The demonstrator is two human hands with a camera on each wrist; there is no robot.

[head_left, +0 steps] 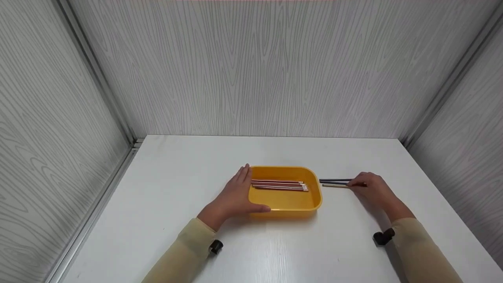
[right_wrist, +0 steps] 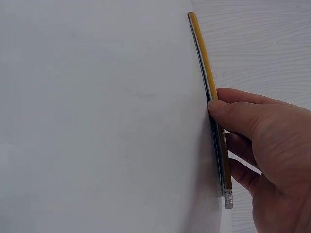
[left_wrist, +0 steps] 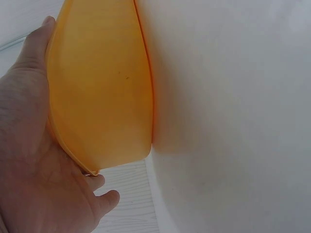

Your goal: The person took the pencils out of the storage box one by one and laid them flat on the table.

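A yellow plastic tray [head_left: 290,204] stands on the white table with several reddish-brown pencils [head_left: 279,184] lying side by side in it. My left hand [head_left: 235,196] rests against the tray's left end, thumb stretched along the front rim and fingers straight toward the back corner. Right of the tray lie dark pencils [head_left: 334,180] and a yellow pencil [head_left: 334,186], side by side. My right hand [head_left: 369,190] pinches the yellow pencil between thumb and fingers. In the right wrist view its eraser end [right_wrist: 228,199] points toward the bottom, with dark pencils close alongside.
The white table [head_left: 188,173] meets a grey wood-grain panel [head_left: 267,70] at the back. Similar panels [head_left: 47,129] stand at the left and right sides. Small black devices [head_left: 216,247] sit at both wrists.
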